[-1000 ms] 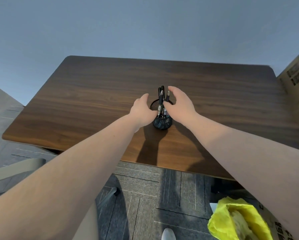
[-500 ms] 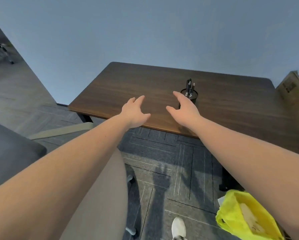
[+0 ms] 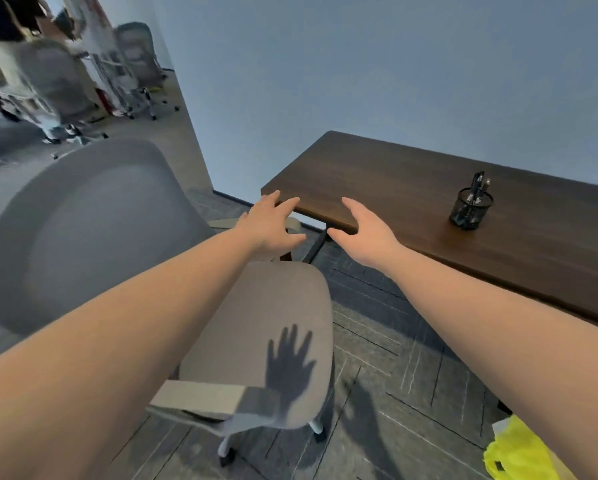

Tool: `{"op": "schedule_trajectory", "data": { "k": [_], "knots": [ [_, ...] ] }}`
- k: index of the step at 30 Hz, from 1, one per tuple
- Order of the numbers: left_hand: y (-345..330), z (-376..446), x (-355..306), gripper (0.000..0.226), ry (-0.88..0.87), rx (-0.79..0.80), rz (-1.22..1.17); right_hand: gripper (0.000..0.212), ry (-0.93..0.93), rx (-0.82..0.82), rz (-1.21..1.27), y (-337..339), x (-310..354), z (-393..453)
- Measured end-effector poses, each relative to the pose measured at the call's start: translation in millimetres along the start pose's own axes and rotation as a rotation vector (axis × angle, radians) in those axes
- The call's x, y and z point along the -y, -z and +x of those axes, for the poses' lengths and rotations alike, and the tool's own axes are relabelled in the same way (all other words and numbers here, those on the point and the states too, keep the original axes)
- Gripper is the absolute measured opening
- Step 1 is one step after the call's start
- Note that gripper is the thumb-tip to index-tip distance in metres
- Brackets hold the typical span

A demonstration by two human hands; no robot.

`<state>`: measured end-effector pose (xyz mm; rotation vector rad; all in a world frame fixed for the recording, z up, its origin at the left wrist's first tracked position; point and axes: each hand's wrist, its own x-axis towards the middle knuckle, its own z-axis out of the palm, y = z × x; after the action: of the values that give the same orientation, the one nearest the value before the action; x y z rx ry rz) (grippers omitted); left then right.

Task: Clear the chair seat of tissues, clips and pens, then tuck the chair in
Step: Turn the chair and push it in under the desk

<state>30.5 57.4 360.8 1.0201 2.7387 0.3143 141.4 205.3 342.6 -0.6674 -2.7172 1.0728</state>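
A grey office chair (image 3: 263,327) stands left of the dark wooden desk (image 3: 412,188), its seat bare apart from a hand's shadow. Its backrest (image 3: 93,216) is at the left, and its near armrest (image 3: 204,396) points toward me. My left hand (image 3: 273,223) hovers open above the far armrest, fingers spread. My right hand (image 3: 363,230) is open too, held in the air near the desk's left corner. A black mesh pen holder (image 3: 470,206) with several pens stands on the desk, well right of both hands.
A yellow bag (image 3: 519,455) sits on the floor at the lower right. Grey carpet tiles lie between chair and desk. Behind the chair, a blurred room holds other chairs and a person. A blue-grey wall backs the desk.
Both hands have left the pen holder and swung left, open, toward the chair. My view has turned left, bringing the chair into sight.
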Motion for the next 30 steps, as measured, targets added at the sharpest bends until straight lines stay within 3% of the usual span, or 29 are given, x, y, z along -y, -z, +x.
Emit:
{"op": "schedule_trajectory", "data": {
  "k": [6,14,20,30],
  "knots": [
    [47.4,-47.7,68.6,0.072,0.122,-0.083,0.169,0.069,0.110,0.085,0.032,-41.8,65.9,-0.1],
    [113.2,-88.5,198.6,0.067,0.274,-0.218,0.163,0.068,0.199,0.171,0.117,-123.6,181.6,-1.1],
    [137.6,-96.0,297.3,0.067,0.253,-0.224,0.105,0.070,0.208,0.176,0.122,-190.2,276.1,9.4],
    [130.9,-109.3,376.0,0.062,0.363,-0.115,-0.524,0.081,0.216,0.247,0.094,-273.9,368.4,15.1]
  ]
}}
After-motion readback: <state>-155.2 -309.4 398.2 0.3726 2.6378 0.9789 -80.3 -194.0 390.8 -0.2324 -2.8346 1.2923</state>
